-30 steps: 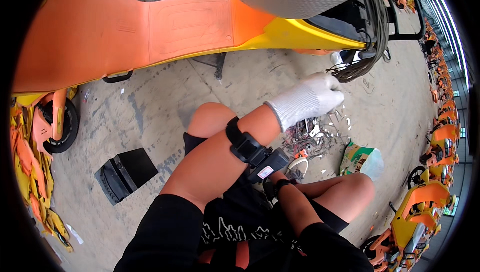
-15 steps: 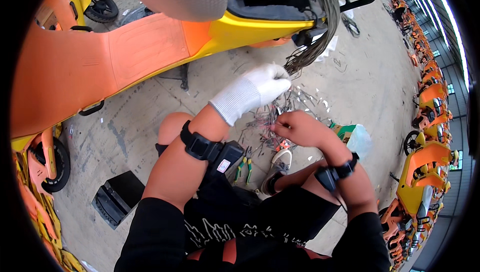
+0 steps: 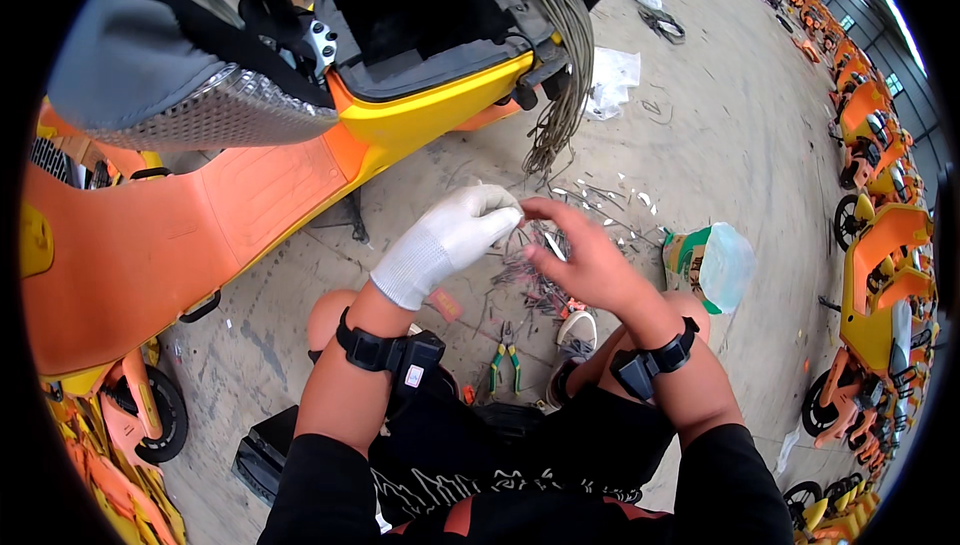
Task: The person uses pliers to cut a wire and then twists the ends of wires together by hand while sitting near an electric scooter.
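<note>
A: What is seen at the fingers?

B: A knitted white glove is worn on the left hand [image 3: 450, 240], its fingertips bunched and met by the fingertips of the bare right hand [image 3: 585, 260]. Thin grey wire pieces [image 3: 527, 255] appear to be pinched between the two, though whether they are truly grasped cannot be told; the strands are too fine. Both hands are curled, neither spread flat.

A: And the materials around them?

B: Just below and beyond the fingertips, a scatter of short cut wire ends [image 3: 600, 200] is spread on rough, stained concrete floor [image 3: 720, 115]. Above the fingers, a frayed grey cable bundle [image 3: 562, 55] is draped over the glossy yellow edge of a scooter body [image 3: 430, 110], whose black seat compartment is left open. A ribbed metallic seat underside [image 3: 210, 110] is seen up and to the left of the gloved fingers.

A: What lies nearer the wrists?

B: Green-handled pliers [image 3: 507, 365] are laid on the floor below the hands, between the knees. A crinkled green and clear plastic bag [image 3: 710, 265] is set just right of the right hand. Black straps are worn on both wrists.

A: Is room left for moving?

B: Open concrete is seen to the upper right of the fingers; to the left, the way is bounded by the smooth orange scooter panel [image 3: 130, 245].
</note>
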Demonstrator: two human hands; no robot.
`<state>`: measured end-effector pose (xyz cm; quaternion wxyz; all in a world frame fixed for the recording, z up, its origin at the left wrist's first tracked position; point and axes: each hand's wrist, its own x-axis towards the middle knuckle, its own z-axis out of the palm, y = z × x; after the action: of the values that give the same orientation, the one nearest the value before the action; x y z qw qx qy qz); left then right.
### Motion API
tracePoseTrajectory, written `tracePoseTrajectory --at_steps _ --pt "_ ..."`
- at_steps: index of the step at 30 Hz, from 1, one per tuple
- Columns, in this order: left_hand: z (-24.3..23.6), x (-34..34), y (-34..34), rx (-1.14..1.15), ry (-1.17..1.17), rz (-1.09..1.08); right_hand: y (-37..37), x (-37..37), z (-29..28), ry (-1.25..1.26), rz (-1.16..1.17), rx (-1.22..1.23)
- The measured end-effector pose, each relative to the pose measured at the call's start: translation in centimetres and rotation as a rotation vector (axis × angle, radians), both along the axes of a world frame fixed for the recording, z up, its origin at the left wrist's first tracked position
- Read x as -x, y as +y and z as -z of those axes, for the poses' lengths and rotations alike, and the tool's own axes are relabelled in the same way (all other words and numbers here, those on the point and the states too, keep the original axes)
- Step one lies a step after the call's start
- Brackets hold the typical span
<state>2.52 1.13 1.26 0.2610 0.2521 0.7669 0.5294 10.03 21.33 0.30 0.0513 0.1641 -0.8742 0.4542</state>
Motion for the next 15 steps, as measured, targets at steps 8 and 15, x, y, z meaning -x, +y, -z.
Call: tracePoseTrajectory --at_steps 8,15 --pt "-0.1 -1.2 1.0 0.115 0.082 -0.028 0.7 0.4 0.4 0.026 0.082 0.004" --pt "-0.1 -1.7 1.9 0.193 0.147 -0.013 1.0 0.2 0.5 0.037 0.083 0.011"
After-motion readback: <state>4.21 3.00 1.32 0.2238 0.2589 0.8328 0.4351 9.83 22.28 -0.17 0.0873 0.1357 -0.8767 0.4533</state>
